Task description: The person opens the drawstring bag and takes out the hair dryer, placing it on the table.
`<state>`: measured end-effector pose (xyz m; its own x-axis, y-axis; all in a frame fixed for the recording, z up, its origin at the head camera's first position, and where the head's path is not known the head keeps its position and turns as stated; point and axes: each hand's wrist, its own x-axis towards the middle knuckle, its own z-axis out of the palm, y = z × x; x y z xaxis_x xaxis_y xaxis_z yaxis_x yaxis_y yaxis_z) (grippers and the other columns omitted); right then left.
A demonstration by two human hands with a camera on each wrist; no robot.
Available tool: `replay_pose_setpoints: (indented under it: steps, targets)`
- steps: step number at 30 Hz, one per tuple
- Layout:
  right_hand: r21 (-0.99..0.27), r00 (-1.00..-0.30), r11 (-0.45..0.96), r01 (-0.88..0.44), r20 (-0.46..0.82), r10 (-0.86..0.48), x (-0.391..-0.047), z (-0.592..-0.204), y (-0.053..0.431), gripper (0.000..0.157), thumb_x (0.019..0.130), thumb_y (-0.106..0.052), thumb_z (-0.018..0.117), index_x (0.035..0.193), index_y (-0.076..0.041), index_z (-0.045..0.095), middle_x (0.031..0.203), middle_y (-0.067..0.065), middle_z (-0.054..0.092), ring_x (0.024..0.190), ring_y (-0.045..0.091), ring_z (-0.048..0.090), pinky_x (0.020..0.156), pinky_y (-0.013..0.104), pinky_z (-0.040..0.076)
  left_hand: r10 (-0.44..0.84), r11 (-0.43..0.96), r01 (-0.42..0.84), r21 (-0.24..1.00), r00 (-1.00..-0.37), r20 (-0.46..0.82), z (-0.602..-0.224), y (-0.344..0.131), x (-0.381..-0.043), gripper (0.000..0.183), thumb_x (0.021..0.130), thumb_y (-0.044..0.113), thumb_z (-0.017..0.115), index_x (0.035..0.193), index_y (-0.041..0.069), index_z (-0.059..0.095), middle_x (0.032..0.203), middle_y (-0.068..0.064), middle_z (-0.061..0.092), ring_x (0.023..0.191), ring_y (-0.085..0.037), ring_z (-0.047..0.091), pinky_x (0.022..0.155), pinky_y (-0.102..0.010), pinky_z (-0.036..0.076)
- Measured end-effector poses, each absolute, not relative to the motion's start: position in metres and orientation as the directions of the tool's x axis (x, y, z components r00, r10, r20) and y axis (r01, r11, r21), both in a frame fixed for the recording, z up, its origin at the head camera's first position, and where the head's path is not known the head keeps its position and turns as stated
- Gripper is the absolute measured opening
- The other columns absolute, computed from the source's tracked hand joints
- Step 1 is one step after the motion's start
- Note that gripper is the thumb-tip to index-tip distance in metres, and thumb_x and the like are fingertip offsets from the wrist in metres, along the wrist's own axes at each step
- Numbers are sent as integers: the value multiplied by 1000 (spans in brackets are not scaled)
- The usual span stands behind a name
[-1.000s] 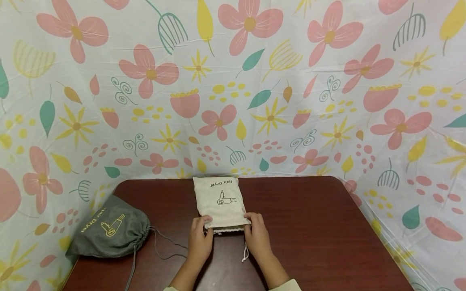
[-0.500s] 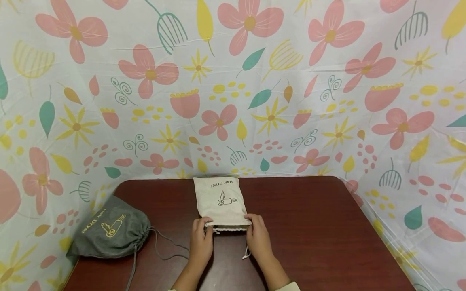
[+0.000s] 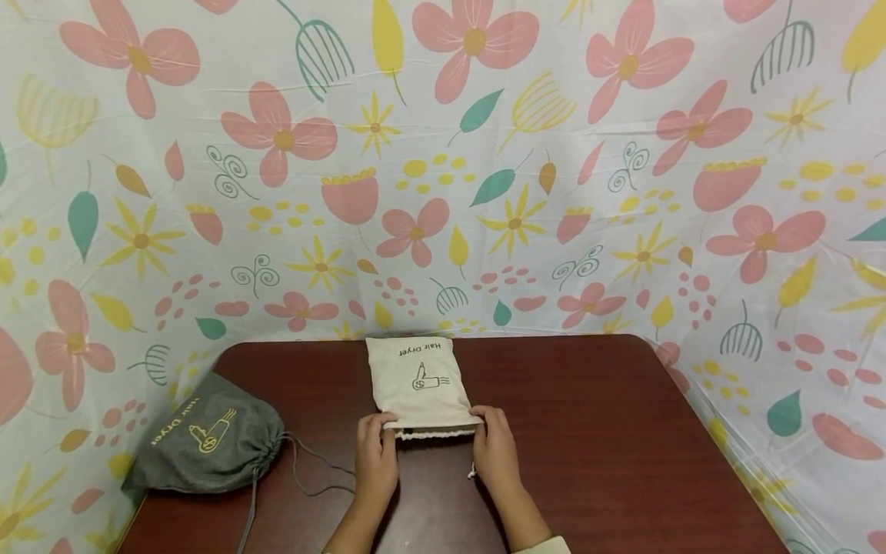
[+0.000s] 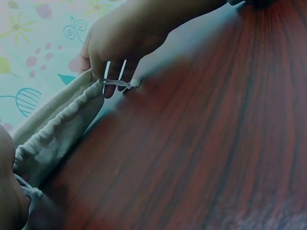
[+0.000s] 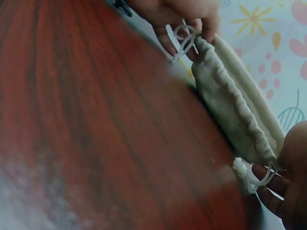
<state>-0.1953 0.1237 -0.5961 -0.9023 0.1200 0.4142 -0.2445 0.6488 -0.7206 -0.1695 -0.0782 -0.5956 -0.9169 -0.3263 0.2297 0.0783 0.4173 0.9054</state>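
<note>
A cream cloth drawstring bag (image 3: 414, 392), printed "Hair Dryer" with a small dryer drawing, lies toward the table's far edge with its mouth facing me. My left hand (image 3: 377, 458) pinches the left corner of that mouth, and my right hand (image 3: 497, 454) pinches the right corner. Between them the mouth shows as a narrow gap with a gathered lower hem (image 4: 57, 117). White knotted cords (image 5: 252, 177) hang at both corners by the fingers. The inside of the bag is hidden.
A dark grey drawstring bag (image 3: 214, 438), printed in yellow with a hair dryer, lies bulging on the left of the brown wooden table (image 3: 609, 446). Its grey cords (image 3: 318, 488) trail toward my left forearm. A flower-printed curtain (image 3: 443, 169) stands behind the table.
My hands have drawn slightly apart, the right one shifting a little rightward, and the cream bag's mouth is stretched wider. Less of the white cord hangs below my right hand.
</note>
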Motion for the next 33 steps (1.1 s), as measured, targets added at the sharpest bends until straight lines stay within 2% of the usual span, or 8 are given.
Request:
replay_pose_setpoints:
  steps: [4, 9, 13, 20, 27, 33]
  targets:
    - [-764, -928, 615, -195, 346, 135, -195, -596, 124, 25, 96, 1, 57, 115, -12, 66, 116, 7, 67, 104, 23, 66, 86, 43, 53, -329, 428, 98, 899, -909, 255, -597, -79, -170, 25, 103, 4, 48, 110, 20, 65, 122, -3, 55, 95, -15, 54, 78, -30, 45]
    - [-795, -950, 585, -160, 286, 129, -195, -597, 122, 21, 101, -11, 54, 118, -12, 65, 121, 8, 70, 113, 26, 66, 93, 49, 52, -334, 441, 115, 890, -899, 282, -599, -78, -169, 29, 97, -3, 50, 108, 19, 65, 119, -4, 56, 99, -17, 56, 81, -31, 46]
    - [-793, -960, 590, -152, 260, 102, -194, -599, 122, 22, 100, -15, 57, 121, -11, 65, 119, 8, 71, 108, 26, 68, 89, 47, 53, -333, 453, 118, 884, -897, 291, -599, -78, -168, 31, 91, -6, 56, 108, 18, 65, 117, -3, 57, 96, -17, 56, 78, -29, 46]
    - [-772, -968, 614, -163, 245, 51, -195, -606, 124, 32, 93, -12, 69, 124, -11, 62, 110, 3, 73, 96, 16, 70, 80, 34, 54, -347, 457, 113, 882, -890, 294, -600, -78, -169, 29, 88, -6, 62, 105, 18, 66, 113, -4, 57, 91, -17, 56, 76, -27, 46]
    - [-824, -961, 537, -183, 264, 77, -198, -608, 127, 34, 89, 4, 65, 120, -9, 64, 105, 4, 71, 91, 15, 66, 76, 26, 53, -360, 456, 106, 884, -886, 292, -599, -82, -169, 29, 91, -4, 59, 105, 21, 66, 114, -2, 57, 97, -15, 56, 81, -31, 47]
    - [-836, -964, 526, -159, 247, 102, -198, -603, 131, 34, 89, 5, 63, 120, -11, 65, 110, 5, 69, 94, 16, 65, 80, 26, 53, -352, 425, 119, 897, -891, 285, -600, -84, -170, 31, 94, -5, 55, 106, 21, 66, 115, -3, 56, 73, -8, 48, 61, -22, 43]
